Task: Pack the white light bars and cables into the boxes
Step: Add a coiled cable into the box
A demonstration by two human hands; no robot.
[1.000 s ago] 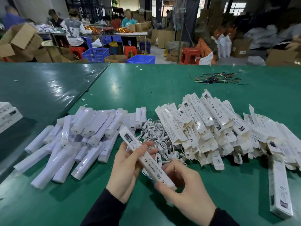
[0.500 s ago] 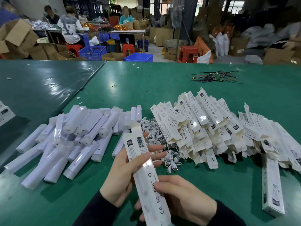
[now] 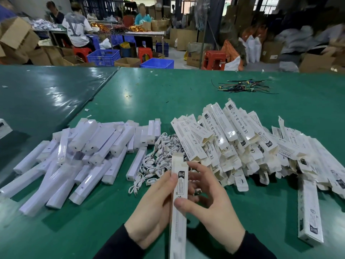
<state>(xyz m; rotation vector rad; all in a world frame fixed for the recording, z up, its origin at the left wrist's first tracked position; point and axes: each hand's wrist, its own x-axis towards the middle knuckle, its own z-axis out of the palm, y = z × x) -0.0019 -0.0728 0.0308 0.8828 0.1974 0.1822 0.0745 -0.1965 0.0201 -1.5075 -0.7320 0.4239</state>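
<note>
Both hands, left hand and right hand, clasp a long white printed cardboard box upright before the white cable heap; its top flap likely needs opening next.

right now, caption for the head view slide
Both hands hold one long box upright over light bars, cables and flat boxes.

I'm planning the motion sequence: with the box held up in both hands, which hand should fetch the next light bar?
Probably the left hand: the light bars are piled on its side. The right hand also grips the box and could keep it upright.
</note>
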